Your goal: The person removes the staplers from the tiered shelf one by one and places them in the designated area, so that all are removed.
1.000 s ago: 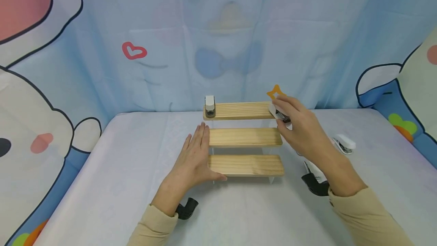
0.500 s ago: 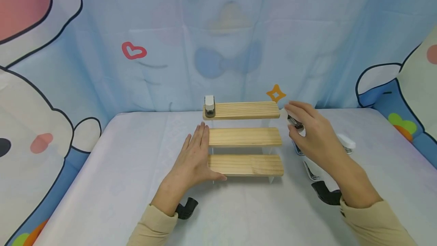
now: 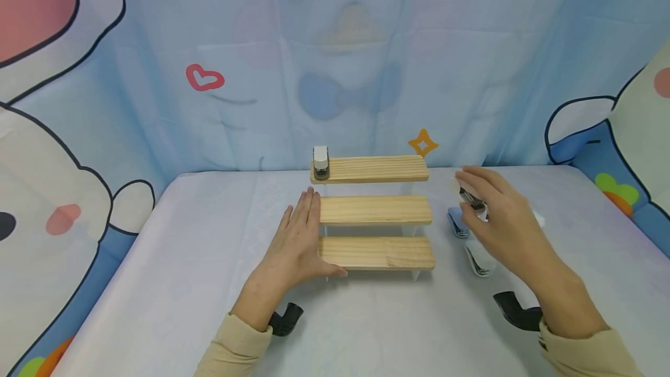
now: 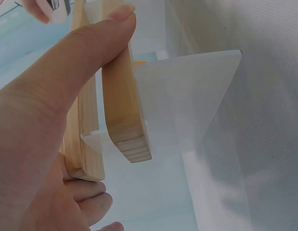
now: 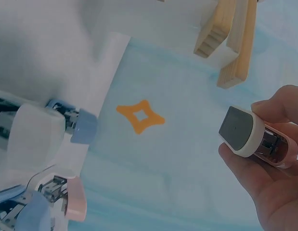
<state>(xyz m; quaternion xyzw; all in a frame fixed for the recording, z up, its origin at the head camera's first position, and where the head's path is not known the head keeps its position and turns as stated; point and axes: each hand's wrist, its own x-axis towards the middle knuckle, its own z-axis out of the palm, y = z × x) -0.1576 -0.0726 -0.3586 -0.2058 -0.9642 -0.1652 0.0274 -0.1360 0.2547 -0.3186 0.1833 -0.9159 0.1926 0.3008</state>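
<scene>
A three-step display shelf has pale wooden boards, the lowest board (image 3: pixel 377 253) in front, on clear side panels (image 4: pixel 187 91). My left hand (image 3: pixel 295 243) rests along its left side with fingers straight, the thumb lying over the front edge of the lowest board. On the left end of the top board (image 3: pixel 382 169) stands a white-topped stapler (image 3: pixel 321 162). My right hand (image 3: pixel 508 226) pinches another stapler (image 5: pixel 237 132), white and pinkish with a grey end face, between thumb and fingers. It is in the air to the right of the shelf, apart from the boards.
Below my right hand, a blue stapler (image 3: pixel 457 223) and a white stapler (image 3: pixel 478 259) lie on the white cloth (image 3: pixel 377 324). More staplers, one with a pink part (image 5: pixel 76 198), show in the right wrist view. Behind hangs a printed blue curtain (image 3: pixel 251 115).
My right hand has moved right and nearer to me, carrying the stapler away from the right end of the top board. The blue stapler has come into view. My left hand stays still.
</scene>
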